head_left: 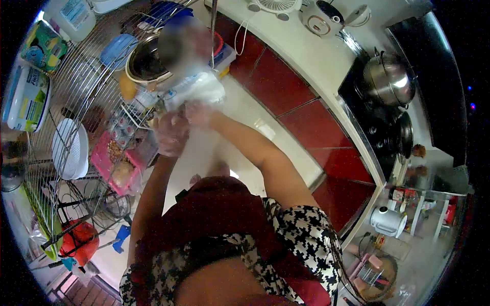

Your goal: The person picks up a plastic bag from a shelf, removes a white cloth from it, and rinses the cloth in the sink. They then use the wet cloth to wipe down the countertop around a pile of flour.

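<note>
My left hand (171, 133) and my right hand (198, 115) meet in front of the wire rack, close to its edge. A glossy, see-through layer seems to cover the left hand, and its fingers are curled in. Motion smears the right hand's fingers beside it; what lies between the hands, if anything, I cannot make out. Just beyond them is a white plastic bag (201, 92). To their left sit a white wire basket (133, 113) and a clear egg tray (121, 127). A pink basket (133, 187) with packed food stands nearer my left forearm.
The metal wire rack (76, 86) along the left carries a pot (148, 58), a blue lid (118, 51), a white strainer (70, 148) and wipes packs. Across the floor (250, 120), red cabinets (296, 112) bear a counter with a rice cooker (321, 19) and steamer pot (390, 79).
</note>
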The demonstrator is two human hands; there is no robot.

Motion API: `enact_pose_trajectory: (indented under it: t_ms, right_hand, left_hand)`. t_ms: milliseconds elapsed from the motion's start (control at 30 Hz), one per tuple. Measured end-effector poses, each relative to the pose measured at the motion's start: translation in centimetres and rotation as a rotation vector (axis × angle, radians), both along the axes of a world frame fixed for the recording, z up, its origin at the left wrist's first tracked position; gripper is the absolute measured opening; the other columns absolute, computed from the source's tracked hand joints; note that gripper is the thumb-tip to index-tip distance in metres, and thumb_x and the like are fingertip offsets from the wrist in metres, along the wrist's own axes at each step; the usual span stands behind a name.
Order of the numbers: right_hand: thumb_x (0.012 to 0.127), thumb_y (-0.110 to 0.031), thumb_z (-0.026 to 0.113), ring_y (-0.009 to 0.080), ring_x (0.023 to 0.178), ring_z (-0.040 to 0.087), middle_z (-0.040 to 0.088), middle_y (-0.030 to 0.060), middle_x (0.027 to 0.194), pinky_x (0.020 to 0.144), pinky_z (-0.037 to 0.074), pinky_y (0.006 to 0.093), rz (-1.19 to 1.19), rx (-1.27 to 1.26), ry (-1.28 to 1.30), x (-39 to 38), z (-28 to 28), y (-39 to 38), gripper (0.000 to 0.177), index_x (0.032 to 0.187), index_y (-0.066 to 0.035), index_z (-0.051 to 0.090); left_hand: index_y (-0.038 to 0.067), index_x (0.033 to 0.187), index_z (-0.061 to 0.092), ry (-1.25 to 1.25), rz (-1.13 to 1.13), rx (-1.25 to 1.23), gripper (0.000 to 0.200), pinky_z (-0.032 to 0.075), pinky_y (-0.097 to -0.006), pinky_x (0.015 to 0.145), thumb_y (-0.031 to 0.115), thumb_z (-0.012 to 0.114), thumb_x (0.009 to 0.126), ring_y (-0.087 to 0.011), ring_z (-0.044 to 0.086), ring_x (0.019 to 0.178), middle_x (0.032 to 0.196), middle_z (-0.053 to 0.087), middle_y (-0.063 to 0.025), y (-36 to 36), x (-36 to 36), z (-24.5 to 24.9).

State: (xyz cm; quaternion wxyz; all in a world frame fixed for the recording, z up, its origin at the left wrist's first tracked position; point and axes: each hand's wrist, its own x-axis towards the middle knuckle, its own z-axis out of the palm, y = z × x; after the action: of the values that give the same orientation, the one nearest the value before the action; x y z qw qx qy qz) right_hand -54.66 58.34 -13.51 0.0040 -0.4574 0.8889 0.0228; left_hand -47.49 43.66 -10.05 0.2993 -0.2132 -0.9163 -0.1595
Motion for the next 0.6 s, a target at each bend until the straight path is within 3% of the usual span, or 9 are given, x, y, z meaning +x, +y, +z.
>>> enact_pose_trajectory:
  t_ms: [133,200,233,300,333,367,400,467,600]
  right_hand:
    - [0.080,-0.044,0.048,0.0278,0.103,0.050,0.056,0.0103,0.104,0.091,0.038,0.0405,0.110,0.006,-0.268,-2.5,-4.6,-0.2,0.038,0.096,-0.012,0.060]
    - [0.083,-0.024,0.042,0.0242,0.089,0.050,0.053,0.0081,0.090,0.084,0.039,0.0408,0.280,-0.584,0.238,-1.5,-5.9,1.0,0.021,0.089,-0.007,0.053]
    - [0.083,-0.024,0.042,0.0242,0.089,0.050,0.053,0.0081,0.090,0.084,0.039,0.0408,0.291,-0.607,0.221,-1.4,-7.1,0.7,0.021,0.089,-0.007,0.053]
    - [0.081,-0.022,0.043,0.0240,0.079,0.052,0.055,0.0115,0.082,0.071,0.044,0.0391,0.249,-0.495,0.530,-3.0,-12.3,-0.7,0.024,0.090,-0.003,0.054]
    - [0.079,-0.022,0.047,0.0238,0.108,0.050,0.053,0.0066,0.115,0.094,0.036,0.0427,0.322,-0.623,0.292,-4.4,-17.5,-0.9,0.033,0.111,-0.014,0.054]
    - [0.078,-0.022,0.048,0.0248,0.098,0.056,0.057,0.0083,0.107,0.084,0.044,0.0429,-0.007,0.126,-0.010,-3.3,-11.8,-2.7,0.037,0.114,-0.016,0.053]
    - [0.080,-0.021,0.045,0.0316,0.075,0.061,0.061,0.0190,0.084,0.062,0.048,0.0431,0.274,-0.375,0.056,-3.1,-6.8,-0.9,0.030,0.095,0.002,0.057]
    - [0.079,-0.020,0.045,0.0327,0.081,0.060,0.060,0.0201,0.089,0.067,0.048,0.0441,0.135,-0.394,-0.172,-1.5,1.8,-1.2,0.028,0.094,0.001,0.056]
    - [0.078,-0.019,0.047,0.0341,0.086,0.057,0.058,0.0188,0.094,0.073,0.046,0.0444,-0.071,-0.169,-0.251,-2.9,-0.9,-0.6,0.025,0.095,-0.003,0.054]
  left_hand:
    - [0.016,0.103,0.054,-0.131,0.073,-0.171,0.038,0.031,-0.0523,0.091,0.017,0.062,0.065,-0.0225,0.045,0.100,0.103,0.047,-0.0045,-0.4,0.4,-0.9]
    - [0.018,0.104,0.055,-0.150,0.110,-0.251,0.038,0.030,-0.0532,0.092,0.018,0.061,0.067,-0.0220,0.044,0.102,0.106,0.046,-0.0043,-0.8,0.2,-2.1]
    - [0.018,0.106,0.055,-0.112,0.108,-0.266,0.037,0.028,-0.0541,0.094,0.019,0.059,0.069,-0.0219,0.044,0.104,0.107,0.046,-0.0042,-0.9,0.0,-2.5]
    - [0.020,0.101,0.057,-0.107,0.157,-0.320,0.027,0.022,-0.0548,0.099,0.025,0.056,0.075,-0.0218,0.041,0.110,0.110,0.047,-0.0048,-1.2,0.0,-2.4]
    - [0.021,0.096,0.060,-0.136,0.201,-0.353,0.021,0.018,-0.0547,0.102,0.029,0.055,0.077,-0.0218,0.037,0.115,0.113,0.047,-0.0055,-1.0,0.3,-2.2]
    - [0.021,0.097,0.060,-0.231,0.217,-0.370,0.022,0.018,-0.0546,0.102,0.031,0.053,0.078,-0.0219,0.038,0.115,0.113,0.048,-0.0057,-1.4,0.5,-2.5]
    - [0.022,0.098,0.060,-0.320,0.232,-0.380,0.023,0.018,-0.0545,0.102,0.033,0.052,0.079,-0.0221,0.039,0.114,0.113,0.048,-0.0059,-1.9,0.7,-2.8]
    - [0.021,0.095,0.060,-0.323,0.248,-0.342,0.020,0.016,-0.0567,0.101,0.029,0.051,0.079,-0.0225,0.040,0.113,0.113,0.048,-0.0063,-2.5,1.0,-3.3]
    - [0.022,0.090,0.061,-0.255,0.232,-0.283,0.017,0.011,-0.0593,0.102,0.025,0.052,0.076,-0.0240,0.040,0.113,0.113,0.047,-0.0068,-2.8,1.6,-3.0]
